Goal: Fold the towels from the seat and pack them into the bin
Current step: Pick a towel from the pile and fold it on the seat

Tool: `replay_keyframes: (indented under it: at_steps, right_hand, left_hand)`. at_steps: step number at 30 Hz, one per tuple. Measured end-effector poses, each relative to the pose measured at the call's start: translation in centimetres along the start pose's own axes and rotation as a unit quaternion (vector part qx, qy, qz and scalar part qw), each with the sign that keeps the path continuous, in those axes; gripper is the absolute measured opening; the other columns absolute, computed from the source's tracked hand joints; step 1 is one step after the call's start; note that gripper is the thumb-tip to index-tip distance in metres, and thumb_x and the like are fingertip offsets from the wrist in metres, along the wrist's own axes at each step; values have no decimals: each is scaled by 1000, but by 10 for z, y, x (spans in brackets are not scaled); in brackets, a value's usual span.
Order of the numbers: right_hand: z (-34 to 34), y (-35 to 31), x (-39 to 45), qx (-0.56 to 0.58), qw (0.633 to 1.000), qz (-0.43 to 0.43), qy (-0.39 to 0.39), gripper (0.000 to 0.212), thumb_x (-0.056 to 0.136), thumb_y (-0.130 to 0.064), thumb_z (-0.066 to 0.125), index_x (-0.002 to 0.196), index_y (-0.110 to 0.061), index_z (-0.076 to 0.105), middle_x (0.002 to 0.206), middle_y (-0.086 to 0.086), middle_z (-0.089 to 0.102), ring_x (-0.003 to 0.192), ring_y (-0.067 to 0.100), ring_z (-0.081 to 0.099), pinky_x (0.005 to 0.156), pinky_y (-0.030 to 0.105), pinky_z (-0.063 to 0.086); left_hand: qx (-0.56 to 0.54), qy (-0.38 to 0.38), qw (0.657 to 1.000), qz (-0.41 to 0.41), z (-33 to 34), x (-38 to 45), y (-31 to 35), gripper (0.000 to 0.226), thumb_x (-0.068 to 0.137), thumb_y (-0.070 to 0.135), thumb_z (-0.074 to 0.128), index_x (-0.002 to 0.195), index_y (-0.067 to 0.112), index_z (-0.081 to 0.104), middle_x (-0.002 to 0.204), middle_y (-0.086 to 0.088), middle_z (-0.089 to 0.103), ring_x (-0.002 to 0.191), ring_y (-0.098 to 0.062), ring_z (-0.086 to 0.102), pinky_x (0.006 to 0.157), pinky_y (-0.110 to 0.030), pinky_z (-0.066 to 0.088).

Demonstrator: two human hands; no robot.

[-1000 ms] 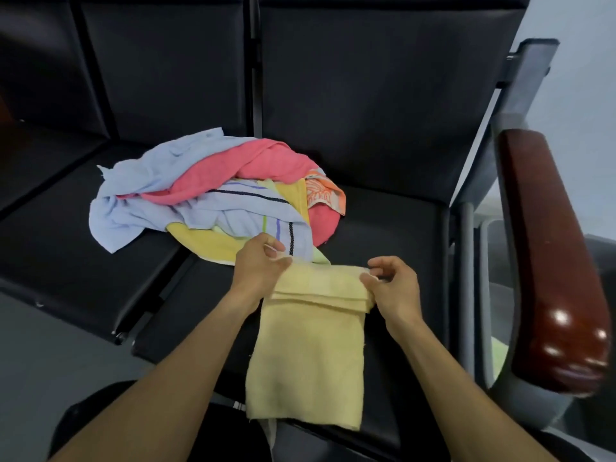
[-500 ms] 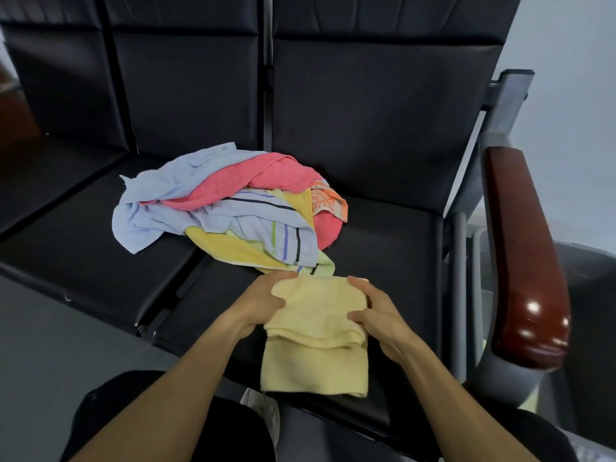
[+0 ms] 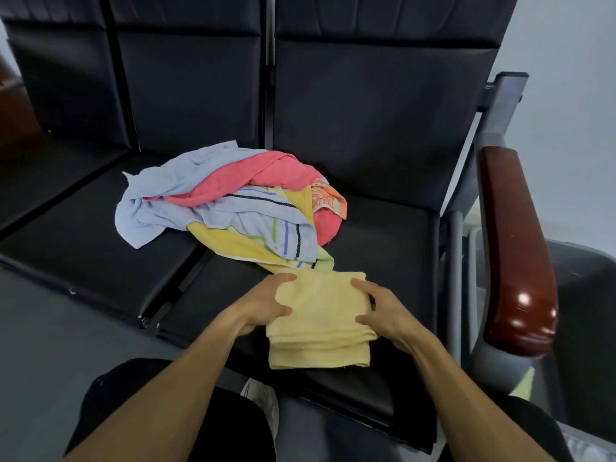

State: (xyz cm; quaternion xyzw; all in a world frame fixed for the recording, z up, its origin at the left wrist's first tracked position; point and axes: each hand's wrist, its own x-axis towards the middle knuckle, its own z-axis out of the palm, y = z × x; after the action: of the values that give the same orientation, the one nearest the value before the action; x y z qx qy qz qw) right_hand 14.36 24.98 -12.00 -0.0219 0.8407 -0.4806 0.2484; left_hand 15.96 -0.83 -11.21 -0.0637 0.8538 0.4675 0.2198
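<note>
A pale yellow towel lies folded in several layers on the front of the black seat. My left hand grips its left edge, thumb on top and fingers curled round the side. My right hand grips its right edge the same way. Behind it lies a loose pile of towels: light blue, pink, striped, yellow and an orange patterned one. The bin is hard to make out; a dark container shows at the far right beyond the armrest.
A brown wooden armrest on a grey metal frame bounds the seat on the right. A second black seat adjoins on the left. My dark-trousered knees and a white shoe are below, over grey floor.
The long hanging towel has been folded back over itself into a short thick stack. Both hands moved from its far corners to its sides. The view tilted up.
</note>
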Motion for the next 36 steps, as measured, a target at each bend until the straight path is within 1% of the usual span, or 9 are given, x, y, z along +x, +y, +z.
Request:
replay_keyframes:
  at_steps: [4,8,10,12,15,18,24,30,36]
  right_hand:
    - [4,0,-4,-156,987,-16,36,69,84,-17,76,146,-19,46,138,-1,33,121,20,49,100,24,41]
    - [17,-1,5,-191,939,-160,239,21,98,-20,56,112,-12,71,115,0,57,103,18,53,83,27,44]
    - [30,-8,8,-180,936,-230,198,23,100,-14,50,107,-11,72,110,-2,67,104,17,58,88,32,47]
    - [44,-10,12,-195,935,-267,127,25,101,-12,45,110,-13,68,112,-4,67,109,17,60,93,34,47]
    - [53,9,25,-306,924,-218,67,50,106,-30,24,147,-10,44,156,6,40,147,22,30,123,35,15]
    - [45,20,32,-408,903,-112,72,77,96,-57,0,160,-15,4,167,-3,-4,154,15,-13,119,49,-13]
    - [23,11,39,-374,904,-134,157,47,105,-34,29,149,-21,37,138,4,44,130,24,36,112,46,27]
    - [1,8,46,-393,909,-56,127,47,94,-49,60,131,-21,52,129,5,39,120,25,35,102,41,32]
    - [9,-5,34,-191,957,-151,156,29,87,2,42,91,-24,32,79,2,51,72,21,44,65,35,36]
  left_hand:
    - [127,31,991,14,4,-2,0,67,85,22,75,143,35,45,135,4,33,120,-14,44,93,-23,44]
    - [228,295,917,145,10,8,1,22,95,36,62,93,20,76,107,4,62,98,-21,54,84,-40,49]
    - [227,286,910,199,22,12,6,42,99,42,47,82,12,73,86,0,71,82,-24,63,73,-42,51]
    - [261,224,915,213,41,18,4,49,100,44,33,100,16,73,103,-1,74,97,-24,67,85,-43,53]
    - [322,131,921,176,61,30,-13,58,105,41,22,152,12,38,162,-4,28,152,-22,21,125,-33,10]
    - [380,119,910,113,57,38,-24,70,103,53,14,157,14,-10,162,5,-21,151,-14,-21,124,-38,-11]
    - [358,247,892,125,33,47,-7,38,103,37,42,139,25,51,135,3,53,122,-20,43,105,-37,28]
    - [389,210,896,32,19,46,-5,42,95,49,59,129,26,53,125,-2,40,111,-23,38,89,-36,31]
    - [223,231,943,91,19,37,4,34,90,21,71,115,17,48,121,-2,36,83,-21,54,77,-36,48]
